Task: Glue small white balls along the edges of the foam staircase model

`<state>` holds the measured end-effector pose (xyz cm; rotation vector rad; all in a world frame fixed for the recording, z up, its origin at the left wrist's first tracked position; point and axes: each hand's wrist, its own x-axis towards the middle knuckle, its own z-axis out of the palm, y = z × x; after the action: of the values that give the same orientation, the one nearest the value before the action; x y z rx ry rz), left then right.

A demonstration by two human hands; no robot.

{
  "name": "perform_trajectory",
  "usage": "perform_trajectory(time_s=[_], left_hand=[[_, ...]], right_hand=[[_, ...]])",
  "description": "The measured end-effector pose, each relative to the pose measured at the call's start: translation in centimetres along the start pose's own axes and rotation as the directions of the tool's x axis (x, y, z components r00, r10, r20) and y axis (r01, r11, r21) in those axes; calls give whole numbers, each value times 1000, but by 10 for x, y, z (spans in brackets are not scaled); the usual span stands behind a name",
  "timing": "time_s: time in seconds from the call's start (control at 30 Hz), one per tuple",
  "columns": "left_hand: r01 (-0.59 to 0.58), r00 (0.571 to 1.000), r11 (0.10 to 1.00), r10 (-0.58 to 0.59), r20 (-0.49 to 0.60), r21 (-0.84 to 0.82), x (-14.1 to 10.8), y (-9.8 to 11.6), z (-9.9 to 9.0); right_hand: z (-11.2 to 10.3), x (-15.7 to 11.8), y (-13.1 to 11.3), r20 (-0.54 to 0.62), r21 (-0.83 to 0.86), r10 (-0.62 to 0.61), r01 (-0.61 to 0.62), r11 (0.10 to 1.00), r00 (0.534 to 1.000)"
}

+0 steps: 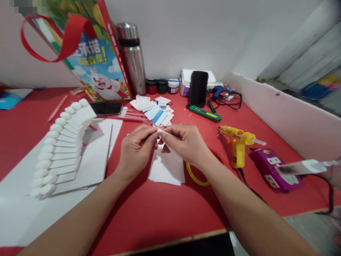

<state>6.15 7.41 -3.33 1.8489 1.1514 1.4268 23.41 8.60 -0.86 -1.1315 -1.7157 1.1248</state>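
My left hand [138, 147] and my right hand [186, 142] meet at the middle of the red table, thumbs and fingertips pinched together. Between them shows a small white piece [159, 131], mostly covered by the fingers; its kind cannot be made out. Directly below lies a short stack of white paper sheets [167, 170]. Partly under my right forearm is a yellow ring [198, 180], perhaps a tape roll. To the left stands a curved, stair-like white model [65, 147] of thin slabs, its outer edge lined with round white pads, on a white board [18, 213].
Paper scraps [157, 110], a green box cutter [205, 113] and a propped phone [198, 89] lie beyond my hands. On the right are a yellow glue gun [237, 142] and a purple box [274, 170] with a power strip. A steel thermos [133, 58] and gift bag [96, 67] stand behind.
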Motion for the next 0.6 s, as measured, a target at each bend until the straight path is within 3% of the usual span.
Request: perform_trajectory(time_s=[0.07,0.13,0.2,0.27,0.4,0.6], left_hand=[[26,1000,1000,-26,-4,-9,2,-1,-2],[46,999,999,-46,-12,-1,3,-1,-4],[58,998,998,-58,-9,7,4,0,-5],[55,998,998,-55,4,7,3,0,-5],[26,999,1000,-26,18,13,2,-1,-4],[29,999,1000,-29,19,-3,2,-4,-5]], right_hand=[[-7,4,0,168,300,193,-237,924,967],[-13,8,0,292,484,308,-417,770,906],[-17,10,1,362,568,337,-493,659,869],[-18,10,2,409,597,320,-516,614,855],[-14,7,2,447,519,317,-531,669,836],[-13,4,0,442,504,219,-443,741,870]])
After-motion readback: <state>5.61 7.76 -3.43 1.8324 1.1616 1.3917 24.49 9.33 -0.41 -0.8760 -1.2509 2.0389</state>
